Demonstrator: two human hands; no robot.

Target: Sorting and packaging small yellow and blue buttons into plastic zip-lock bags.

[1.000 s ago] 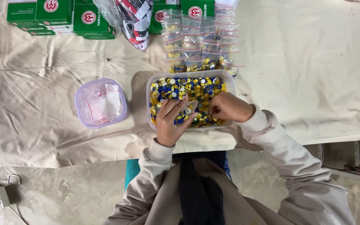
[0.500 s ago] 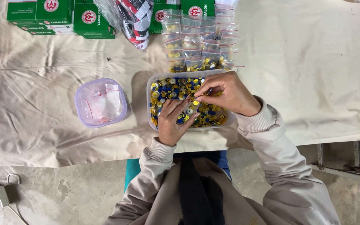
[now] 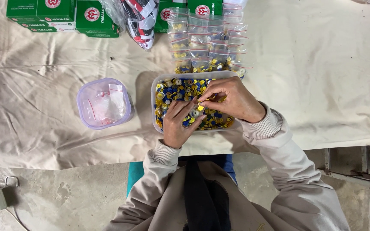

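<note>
Together over the tub [image 3: 161,81] of blue and yellow buttons [image 3: 180,87]: counting in hand.
Left hand [image 3: 177,126] cups buttons, right hand [image 3: 232,99] pinches one above; tub rests on the cloth-covered counter [image 3: 313,85], filled bags [image 3: 208,42] behind.

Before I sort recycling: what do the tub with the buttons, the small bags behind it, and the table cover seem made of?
Tub: translucent plastic, probably; milky walls, rounded rim, buttons showing through.
Bags: thin clear plastic film, glossy, with red seal strips; contents visible.
Cover: cream woven cloth, matte, creased and wrinkled; it could be cotton or canvas, the look leaves that open.
</note>
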